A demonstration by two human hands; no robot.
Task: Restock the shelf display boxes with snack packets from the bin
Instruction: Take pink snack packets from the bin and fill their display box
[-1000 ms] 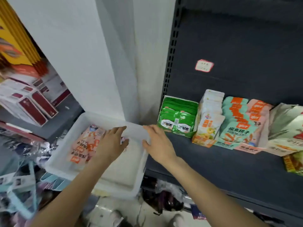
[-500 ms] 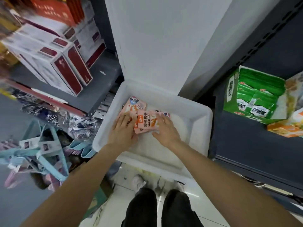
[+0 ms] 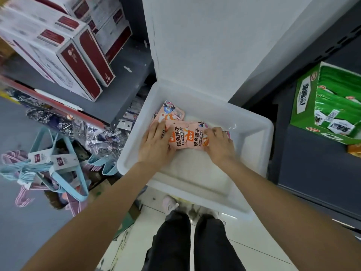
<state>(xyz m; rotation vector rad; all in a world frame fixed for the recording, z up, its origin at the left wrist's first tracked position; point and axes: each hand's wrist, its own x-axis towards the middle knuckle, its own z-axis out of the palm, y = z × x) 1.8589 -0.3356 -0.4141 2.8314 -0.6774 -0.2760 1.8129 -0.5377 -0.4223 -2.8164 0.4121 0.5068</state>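
Inside white bin (image 3: 252, 132), both hands gathering pink snack packets (image 3: 186, 137)

Head camera looks steeply down, close above the bin (image 3: 252, 133).

White-and-maroon cartons (image 3: 78, 55) sit at ten o'clock on a grey ledge (image 3: 125, 83). Below them, at nine o'clock, blue hangers (image 3: 64, 173) hang in a bunch with pink hangers (image 3: 23, 198) beside them, card tags on both. Clear-wrapped goods (image 3: 78, 132) lie between hangers and ledge. A white pillar (image 3: 214, 45) fills twelve o'clock. Black trousers (image 3: 187, 245) and pale floor tiles (image 3: 263, 251) show at six o'clock.
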